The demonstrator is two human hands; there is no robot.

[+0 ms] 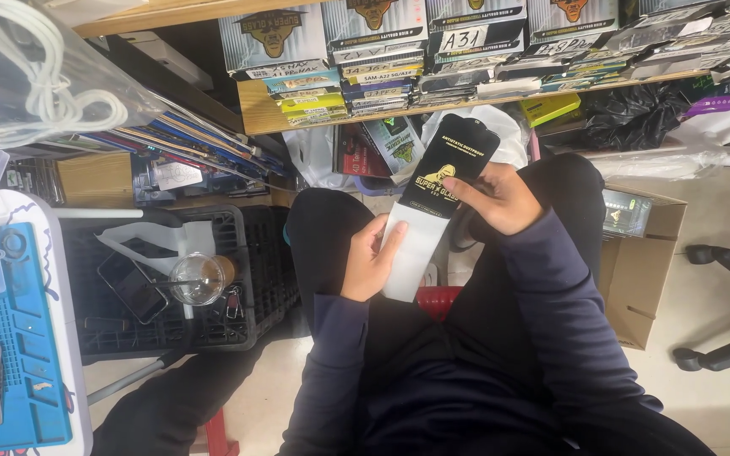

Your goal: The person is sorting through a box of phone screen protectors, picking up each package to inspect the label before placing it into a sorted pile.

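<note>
My right hand (500, 199) grips a flat black package (449, 165) with a yellow emblem, held up over my lap. A white inner sleeve (411, 253) sticks out of the package's lower end. My left hand (369, 262) holds that white sleeve by its left edge, thumb on its face. Both arms are in dark blue sleeves, and my knees in dark trousers lie under the hands.
A wooden shelf (264, 114) ahead carries stacked flat boxes. A black plastic crate (247, 279) at left holds a clear cup (198, 279) and a phone (133, 287). A blue work mat (10, 355) with tweezers lies far left. A cardboard box (644, 270) stands right, beside chair legs (728, 355).
</note>
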